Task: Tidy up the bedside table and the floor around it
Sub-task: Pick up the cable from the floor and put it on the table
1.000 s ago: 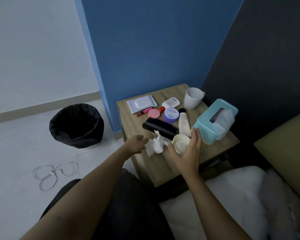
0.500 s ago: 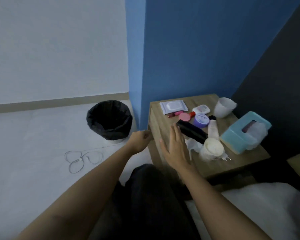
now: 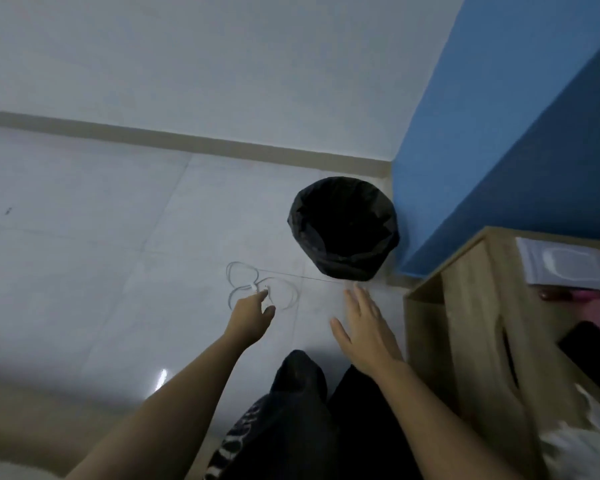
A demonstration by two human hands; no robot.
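A thin white cable (image 3: pixel 238 276) lies in loose loops on the pale tiled floor. My left hand (image 3: pixel 250 315) stretches down to it, fingers slightly apart, with the fingertips at the cable's white plug end; no grip shows. My right hand (image 3: pixel 365 328) hovers flat and open over the floor, between the cable and the wooden bedside table (image 3: pixel 465 306), holding nothing. Only the table's left part shows, at the right edge, with a white wipes pack (image 3: pixel 565 263) and blurred pink and dark items on top.
A black-lined waste bin (image 3: pixel 343 226) stands on the floor by the blue wall corner, just beyond my right hand. My dark-trousered knees (image 3: pixel 302 386) fill the bottom centre. A beige skirting runs along the white wall. White bedding shows at the lower right.
My view has swung left and down from the tabletop to the floor. Both hands left the table; the left one dropped to the cable and the right one moved out over the floor.
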